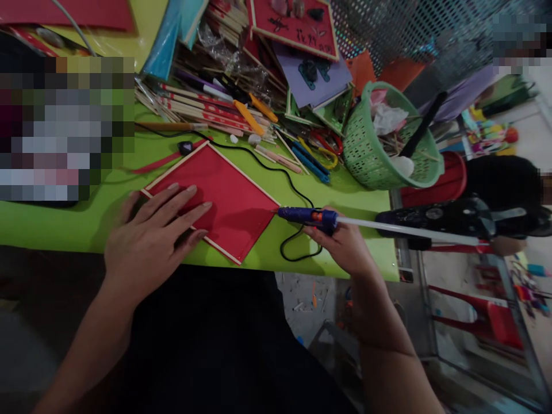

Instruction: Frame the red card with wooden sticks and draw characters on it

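Observation:
A red card (233, 198) lies on the green tabletop, turned like a diamond, with thin pale wooden sticks along three of its edges. Flat on its left part rests my left hand (157, 227), fingers spread, holding nothing. My right hand (342, 241) is wrapped round a blue hot glue gun (302, 215). The gun's nozzle points left and meets the card's right corner, as far as I can see. A long whitish glue stick (405, 229) sticks out from the gun's back end. Its black cord (282, 169) loops over the table.
Bundled wooden sticks (202, 112), orange-handled cutters (254, 112), scissors (328, 149) and a framed red card (297, 29) crowd the back. A green basket (373, 144) of scraps stands at right. The table's front edge (345, 275) runs close by my body.

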Demonstrator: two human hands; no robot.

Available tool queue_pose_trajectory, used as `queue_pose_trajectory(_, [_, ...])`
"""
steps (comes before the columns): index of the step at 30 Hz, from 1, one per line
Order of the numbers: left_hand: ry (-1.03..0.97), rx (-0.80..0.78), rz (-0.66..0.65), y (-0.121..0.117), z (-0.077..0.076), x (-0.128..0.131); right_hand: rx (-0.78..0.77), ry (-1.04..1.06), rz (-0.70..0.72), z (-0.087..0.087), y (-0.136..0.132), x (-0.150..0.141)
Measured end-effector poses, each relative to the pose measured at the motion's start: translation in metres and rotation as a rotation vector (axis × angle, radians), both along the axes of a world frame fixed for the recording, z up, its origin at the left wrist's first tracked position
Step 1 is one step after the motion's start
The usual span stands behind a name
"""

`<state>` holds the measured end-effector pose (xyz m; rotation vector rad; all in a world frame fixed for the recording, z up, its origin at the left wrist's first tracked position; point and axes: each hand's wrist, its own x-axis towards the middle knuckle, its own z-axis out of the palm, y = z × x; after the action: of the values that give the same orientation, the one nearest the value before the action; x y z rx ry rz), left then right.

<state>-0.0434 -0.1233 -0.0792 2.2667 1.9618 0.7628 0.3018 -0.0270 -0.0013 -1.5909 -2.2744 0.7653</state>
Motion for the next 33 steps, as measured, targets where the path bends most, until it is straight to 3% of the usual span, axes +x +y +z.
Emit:
queue_pose_trajectory(16, [0.027, 0.004, 0.001, -0.0011, -0.0005, -0.0012, -0.075, 0.034, 0.026, -0.0029, -0.0031, -0.0041])
queue_pose_trajectory(33, [-0.013, -0.028, 0.028, 0.0001, 0.0044, 0.0022, -0.002, 0.03, -0.024, 0.0018, 0.0015, -0.0004])
